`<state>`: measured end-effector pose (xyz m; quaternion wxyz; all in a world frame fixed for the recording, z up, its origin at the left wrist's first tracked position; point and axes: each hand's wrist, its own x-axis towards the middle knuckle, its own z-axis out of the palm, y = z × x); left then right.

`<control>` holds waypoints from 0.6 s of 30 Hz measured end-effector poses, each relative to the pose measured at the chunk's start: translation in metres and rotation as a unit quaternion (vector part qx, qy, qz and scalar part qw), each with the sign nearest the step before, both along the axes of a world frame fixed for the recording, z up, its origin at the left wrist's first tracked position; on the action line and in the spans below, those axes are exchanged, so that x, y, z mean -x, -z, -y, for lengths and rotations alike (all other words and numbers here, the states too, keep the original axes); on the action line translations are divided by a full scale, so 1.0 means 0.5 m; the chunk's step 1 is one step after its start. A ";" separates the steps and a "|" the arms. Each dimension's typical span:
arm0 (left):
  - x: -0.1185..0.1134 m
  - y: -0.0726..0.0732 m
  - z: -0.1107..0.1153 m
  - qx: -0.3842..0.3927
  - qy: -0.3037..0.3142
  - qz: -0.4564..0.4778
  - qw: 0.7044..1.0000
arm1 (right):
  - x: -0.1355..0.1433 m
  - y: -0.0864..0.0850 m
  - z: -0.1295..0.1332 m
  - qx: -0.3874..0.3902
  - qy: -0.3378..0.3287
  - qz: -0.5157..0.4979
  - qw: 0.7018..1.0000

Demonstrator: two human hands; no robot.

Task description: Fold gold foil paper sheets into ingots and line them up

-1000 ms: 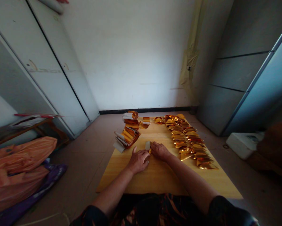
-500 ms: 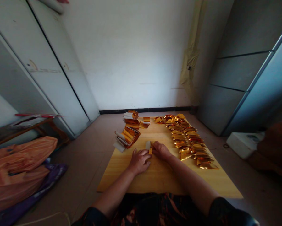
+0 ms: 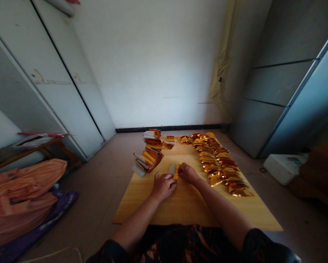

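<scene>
A small sheet of gold foil paper (image 3: pixel 176 173), with a pale grey strip on its left side, lies partly folded on the wooden board. My left hand (image 3: pixel 164 187) is at its lower left, fingers curled and pressing the sheet against the board. On the other side, my right hand (image 3: pixel 188 173) pinches the right edge of the same paper between bent fingers. The fingertips of both hands partly cover the sheet, so its exact fold is hard to make out.
Stacks of flat gold paper (image 3: pixel 150 157) lie at the board's left edge, with loose sheets (image 3: pixel 168 145) behind. Rows of folded gold pieces (image 3: pixel 217 159) fill the right side of the wooden board (image 3: pixel 185 212). A white box (image 3: pixel 279 168) stands on the floor to the right.
My right hand has shifted slightly right, uncovering more of the gold paper between the hands. My left hand has moved slightly right and still presses on the sheet.
</scene>
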<state>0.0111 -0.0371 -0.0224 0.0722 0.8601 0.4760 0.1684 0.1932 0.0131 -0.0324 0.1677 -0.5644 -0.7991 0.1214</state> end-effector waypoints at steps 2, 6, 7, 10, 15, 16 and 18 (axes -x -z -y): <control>-0.002 0.001 -0.005 -0.011 -0.019 0.006 1.000 | -0.003 -0.010 0.009 -0.024 -0.020 0.023 0.999; 0.003 0.004 -0.026 -0.058 -0.057 -0.004 0.997 | -0.003 -0.029 0.041 -0.050 -0.038 0.089 0.994; 0.004 0.004 -0.032 -0.070 -0.065 -0.010 0.995 | 0.000 -0.033 0.049 -0.052 -0.042 0.103 0.992; 0.005 0.005 -0.048 -0.089 -0.088 -0.030 0.992 | 0.006 -0.039 0.067 -0.052 -0.059 0.118 0.990; -0.009 0.001 -0.056 -0.101 -0.110 -0.052 0.987 | -0.004 -0.025 0.057 -0.046 -0.100 0.081 0.991; -0.012 0.001 -0.056 -0.105 -0.109 -0.055 0.987 | -0.008 -0.020 0.053 -0.051 -0.103 0.075 0.991; -0.016 0.002 -0.056 -0.108 -0.100 -0.064 0.987 | -0.017 -0.012 0.046 -0.065 -0.096 0.073 0.991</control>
